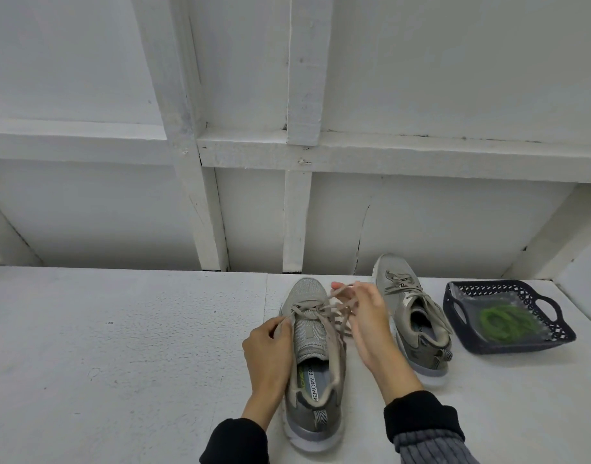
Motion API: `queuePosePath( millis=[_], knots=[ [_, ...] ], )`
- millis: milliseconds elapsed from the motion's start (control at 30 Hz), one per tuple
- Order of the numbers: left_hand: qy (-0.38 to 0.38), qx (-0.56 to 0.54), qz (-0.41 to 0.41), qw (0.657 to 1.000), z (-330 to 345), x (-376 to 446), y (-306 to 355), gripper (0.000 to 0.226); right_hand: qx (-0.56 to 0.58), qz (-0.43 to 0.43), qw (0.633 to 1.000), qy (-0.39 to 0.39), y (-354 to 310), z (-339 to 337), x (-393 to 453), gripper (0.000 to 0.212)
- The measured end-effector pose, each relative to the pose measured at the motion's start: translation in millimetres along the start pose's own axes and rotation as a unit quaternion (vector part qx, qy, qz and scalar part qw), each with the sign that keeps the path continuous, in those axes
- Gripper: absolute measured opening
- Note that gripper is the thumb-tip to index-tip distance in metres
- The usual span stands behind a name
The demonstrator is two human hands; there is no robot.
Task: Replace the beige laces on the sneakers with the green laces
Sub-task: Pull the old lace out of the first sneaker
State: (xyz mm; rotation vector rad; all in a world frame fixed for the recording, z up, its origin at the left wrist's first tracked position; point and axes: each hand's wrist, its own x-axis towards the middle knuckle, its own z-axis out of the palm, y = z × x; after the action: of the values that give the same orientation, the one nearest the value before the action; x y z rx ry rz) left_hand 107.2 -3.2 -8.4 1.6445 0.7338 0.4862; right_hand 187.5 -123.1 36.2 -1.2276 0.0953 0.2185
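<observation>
In the head view, the near grey-beige mesh sneaker [312, 356] is being steadied on the white painted table [120, 346] by the left hand [269, 354], whose fingers are curled round the shoe's left eyelet edge, while loose strands of the beige flat lace [334, 311] are being pinched and lifted by the right hand [364, 316] above the toe end. Trouble is being risked in a few ways, by this reading: if the strands are being drawn sideways rather than along the eyelets, the lace is likely to be snagged or tightened at a crossing; if the left hand's hold is being relaxed, the shoe could be dragged toward the second grey-beige sneaker [414, 313], which is standing just beside the right wrist and is not yet unlaced. The lace is being seen as slack and partly unthreaded at the top, though exactly which eyelets are freed cannot be told. The coiled green laces [506, 321] are lying untouched in the dark plastic lattice basket [461, 316], at the far right of the table, well apart from both hands.
</observation>
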Motion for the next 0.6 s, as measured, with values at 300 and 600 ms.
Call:
queuePosePath(
  millis=[300,600],
  knots=[
    [-0.003,0.027,0.012,1.0,2,5,6,0.018,-0.433,-0.118,0.893,0.044,23,-49,16,0.02],
    [-0.023,0.061,0.031,0.997,1,12,4,0.014,-0.522,-0.168,0.836,-0.022,34,-6,-19,0.026]
  ],
)
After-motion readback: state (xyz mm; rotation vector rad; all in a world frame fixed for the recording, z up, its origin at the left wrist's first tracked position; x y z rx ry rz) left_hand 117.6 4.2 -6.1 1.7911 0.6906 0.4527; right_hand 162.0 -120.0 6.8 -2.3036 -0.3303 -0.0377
